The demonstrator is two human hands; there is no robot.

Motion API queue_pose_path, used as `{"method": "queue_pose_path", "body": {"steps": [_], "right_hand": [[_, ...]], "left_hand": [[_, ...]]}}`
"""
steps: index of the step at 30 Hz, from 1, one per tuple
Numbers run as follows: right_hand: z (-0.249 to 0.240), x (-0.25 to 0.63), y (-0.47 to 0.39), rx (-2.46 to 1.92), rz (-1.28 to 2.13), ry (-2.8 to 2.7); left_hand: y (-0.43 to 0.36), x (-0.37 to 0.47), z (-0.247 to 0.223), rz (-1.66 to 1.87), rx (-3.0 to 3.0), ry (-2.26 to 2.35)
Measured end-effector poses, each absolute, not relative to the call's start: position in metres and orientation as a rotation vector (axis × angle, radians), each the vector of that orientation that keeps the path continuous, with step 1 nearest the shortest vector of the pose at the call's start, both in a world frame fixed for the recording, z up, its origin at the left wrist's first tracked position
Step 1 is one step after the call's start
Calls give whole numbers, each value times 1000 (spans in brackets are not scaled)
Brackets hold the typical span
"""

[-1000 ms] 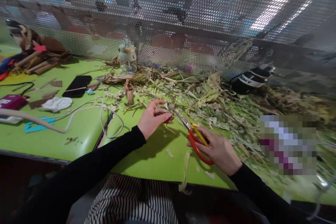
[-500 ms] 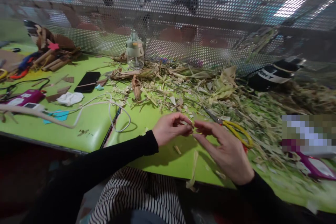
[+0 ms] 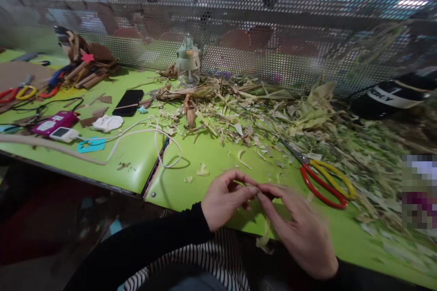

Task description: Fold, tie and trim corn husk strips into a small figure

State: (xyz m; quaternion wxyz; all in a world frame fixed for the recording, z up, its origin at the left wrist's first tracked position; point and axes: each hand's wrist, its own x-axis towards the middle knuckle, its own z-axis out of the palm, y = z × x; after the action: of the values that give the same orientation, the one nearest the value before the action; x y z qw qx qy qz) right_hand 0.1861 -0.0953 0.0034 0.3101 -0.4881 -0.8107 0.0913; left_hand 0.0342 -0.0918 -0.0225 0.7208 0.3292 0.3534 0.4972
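My left hand [image 3: 229, 199] and my right hand [image 3: 297, 225] meet at the fingertips over the front edge of the green table [image 3: 194, 145]. Both are closed in a pinch; whatever is between the fingers is too small and hidden to make out. Below the fingers a pale husk strip [image 3: 265, 238] hangs at the table edge, partly behind my right hand. To the right of my hands lie scissors [image 3: 324, 184] with red and yellow handles. Small pale husk scraps [image 3: 203, 170] are scattered just beyond my left hand.
Husk pieces [image 3: 239, 118] cover the back and right. A clear bottle [image 3: 188, 66] stands by the perforated metal screen [image 3: 239, 18]; a black bottle [image 3: 392, 97] lies at right. Leftward are a phone [image 3: 129, 102], white cable [image 3: 170, 163], purple power strip [image 3: 56, 122] and other scissors [image 3: 17, 94].
The view has shifted, so the table items appear further left or right. My fingertips have come together, and my right hand sits lower in the picture. The scissors' red handle now shows.
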Motion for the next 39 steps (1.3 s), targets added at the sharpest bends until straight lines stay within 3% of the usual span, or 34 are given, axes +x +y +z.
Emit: {"method": "queue_pose_path", "body": {"steps": [10, 20, 29, 39], "right_hand": [[9, 180, -95, -1229, 299, -2124], [14, 194, -83, -1321, 933, -1899], [10, 195, -96, -1368, 708, -2014], [2, 244, -82, -1520, 618, -1806]], "left_hand": [[-95, 36, -23, 1128, 648, 789], [-94, 26, -10, 1169, 1317, 961], [-97, 39, -22, 1024, 1034, 898], [-52, -15, 2, 757, 2101, 1315]]}}
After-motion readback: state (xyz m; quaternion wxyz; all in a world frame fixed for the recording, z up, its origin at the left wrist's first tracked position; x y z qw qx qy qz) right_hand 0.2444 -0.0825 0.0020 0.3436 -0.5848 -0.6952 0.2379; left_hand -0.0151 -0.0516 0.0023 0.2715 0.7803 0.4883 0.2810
